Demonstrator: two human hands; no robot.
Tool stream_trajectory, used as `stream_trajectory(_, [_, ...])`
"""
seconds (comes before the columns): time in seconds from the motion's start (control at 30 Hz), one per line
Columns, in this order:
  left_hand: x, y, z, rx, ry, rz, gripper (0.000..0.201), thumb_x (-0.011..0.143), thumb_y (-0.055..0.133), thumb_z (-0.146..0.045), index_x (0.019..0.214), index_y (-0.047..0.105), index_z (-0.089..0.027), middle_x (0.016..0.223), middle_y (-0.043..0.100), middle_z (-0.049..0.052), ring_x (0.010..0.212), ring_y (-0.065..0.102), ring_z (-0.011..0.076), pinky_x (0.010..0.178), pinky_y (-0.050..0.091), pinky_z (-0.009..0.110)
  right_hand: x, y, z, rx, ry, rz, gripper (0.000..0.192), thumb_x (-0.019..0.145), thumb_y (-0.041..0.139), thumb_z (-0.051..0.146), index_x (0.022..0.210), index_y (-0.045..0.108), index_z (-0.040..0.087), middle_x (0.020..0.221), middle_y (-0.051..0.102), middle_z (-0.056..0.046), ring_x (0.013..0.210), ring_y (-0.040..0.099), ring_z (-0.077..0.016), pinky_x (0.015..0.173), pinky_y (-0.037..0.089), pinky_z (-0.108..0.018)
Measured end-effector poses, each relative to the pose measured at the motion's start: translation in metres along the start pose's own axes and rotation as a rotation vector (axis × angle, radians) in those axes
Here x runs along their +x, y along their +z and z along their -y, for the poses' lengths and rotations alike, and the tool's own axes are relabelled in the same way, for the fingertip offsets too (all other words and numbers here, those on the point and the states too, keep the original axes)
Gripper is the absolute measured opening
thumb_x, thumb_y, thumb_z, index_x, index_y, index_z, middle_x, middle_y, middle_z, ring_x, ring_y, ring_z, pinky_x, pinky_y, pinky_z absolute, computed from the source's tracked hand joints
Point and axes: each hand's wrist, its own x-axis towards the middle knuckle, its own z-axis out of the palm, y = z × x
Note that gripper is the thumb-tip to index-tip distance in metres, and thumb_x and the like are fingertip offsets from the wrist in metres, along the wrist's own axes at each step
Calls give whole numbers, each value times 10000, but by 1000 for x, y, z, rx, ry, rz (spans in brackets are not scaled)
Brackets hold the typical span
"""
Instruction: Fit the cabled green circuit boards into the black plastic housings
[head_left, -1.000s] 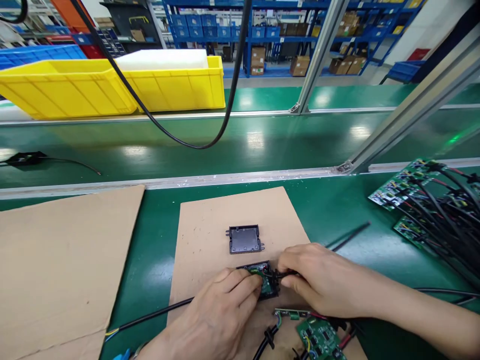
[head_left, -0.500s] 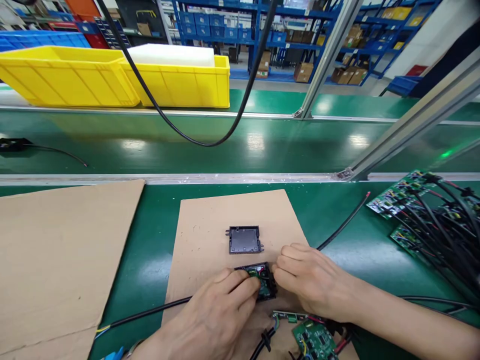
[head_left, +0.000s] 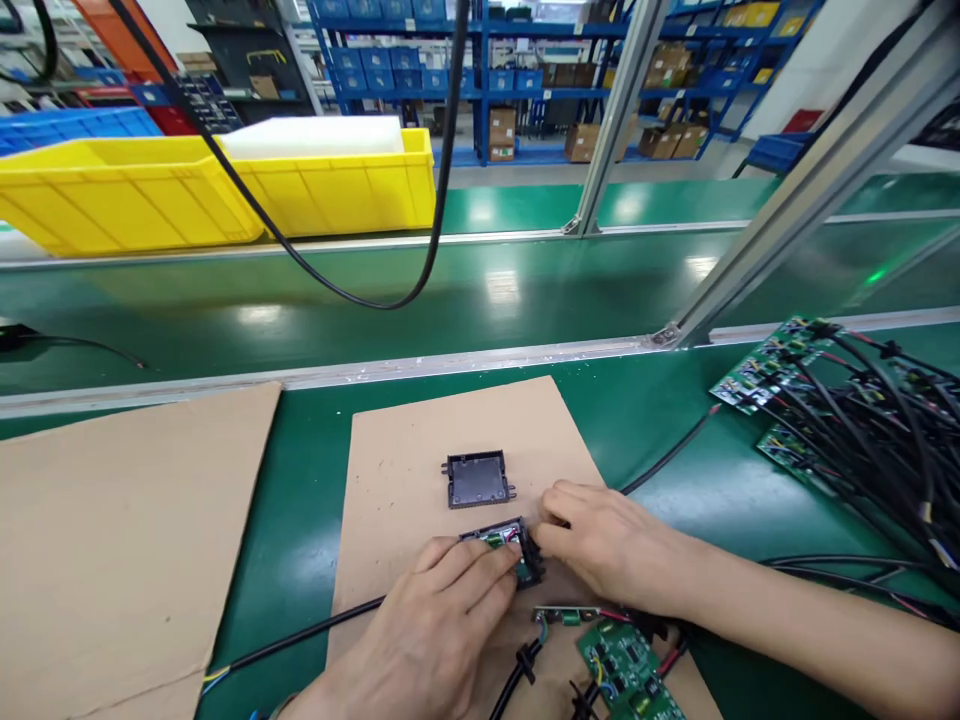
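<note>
Green surface (head_left: pixel 675 420) under me, brown cardboard sheet (head_left: pixel 420 450) near its front edge. Small black plastic housing with a green board inside (head_left: pixel 504 552) lies between my hands: left hand (head_left: pixel 442 625) pinches its near side, right hand (head_left: pixel 607 545) grips its right end, equally close.

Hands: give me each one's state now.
Left hand: fingers pressing on the small black housing.
Right hand: fingers pinched at that housing's right edge.
</note>
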Motion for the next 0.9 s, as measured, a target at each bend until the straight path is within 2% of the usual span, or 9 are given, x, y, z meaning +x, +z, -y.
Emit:
stream_trajectory(0.1, [2, 3, -4, 56, 21, -23, 431, 884, 433, -71, 1307, 516, -89, 1331, 601, 102, 1066, 574, 235, 889, 443, 367, -3, 2, 0, 66, 36, -38, 199, 955, 417, 134, 851, 583, 166, 859, 543, -48, 793, 483, -170, 678, 375, -282])
stream_trajectory(0.23, [8, 3, -11, 141, 24, 29, 468, 891, 439, -98, 1347, 451, 8, 1156, 669, 180, 960, 595, 269, 827, 456, 388, -1, 2, 3, 94, 4, -106, 244, 933, 401, 119, 783, 589, 166, 807, 552, -45, 718, 460, -162, 610, 349, -280])
stream_trajectory(0.4, [10, -4, -10, 29, -63, 5, 538, 832, 394, -36, 1369, 412, -11, 1155, 640, 194, 909, 584, 261, 789, 474, 404, 1, 0, -2, 161, 48, -80, 222, 922, 444, 147, 788, 619, 177, 821, 581, -44, 772, 510, -165, 657, 389, -270])
stream_trajectory(0.5, [3, -2, -13, -102, -162, -71, 568, 874, 400, -49, 1437, 350, -108, 1281, 580, 150, 1044, 557, 245, 873, 478, 397, -3, 1, -4, 195, 48, -102, 189, 933, 471, 189, 866, 647, 170, 867, 600, -58, 828, 539, -179, 721, 427, -285])
stream_trajectory(0.6, [-4, 2, -17, -105, -295, -219, 687, 891, 542, -211, 1496, 234, -107, 1365, 512, 183, 1197, 479, 302, 943, 472, 453, -6, -1, 0, 227, -21, -231, 198, 946, 440, 175, 908, 632, 149, 877, 599, -69, 824, 528, -181, 735, 440, -293])
stream_trajectory(0.67, [-2, -5, -12, -57, -330, -262, 722, 885, 583, -271, 1491, 230, -100, 1340, 517, 203, 1189, 492, 323, 928, 488, 477, -3, -9, -1, 226, -86, -335, 210, 967, 420, 178, 952, 627, 146, 898, 606, -73, 838, 526, -177, 748, 441, -290])
stream_trajectory(0.73, [7, -24, 6, -24, -339, -225, 613, 908, 547, -280, 1446, 301, -119, 1282, 546, 189, 1132, 543, 303, 899, 509, 458, 7, -28, -13, 173, -136, -388, 204, 981, 438, 211, 1027, 629, 156, 948, 627, -72, 874, 543, -173, 758, 444, -285])
stream_trajectory(0.8, [27, -53, 39, 25, -381, -150, 521, 918, 512, -305, 1389, 361, -141, 1258, 555, 167, 1116, 562, 289, 908, 507, 444, 21, -55, -40, 51, -82, -379, 196, 957, 496, 217, 1093, 630, 175, 1008, 644, -67, 927, 563, -181, 771, 445, -286])
stream_trajectory(0.9, [71, -95, 105, 188, -490, -59, 542, 900, 518, -394, 1370, 398, -152, 1304, 530, 169, 1184, 526, 329, 983, 445, 492, 43, -98, -99, -158, 206, -379, 257, 881, 514, 89, 1076, 660, 171, 1022, 642, -80, 1004, 552, -232, 862, 420, -355])
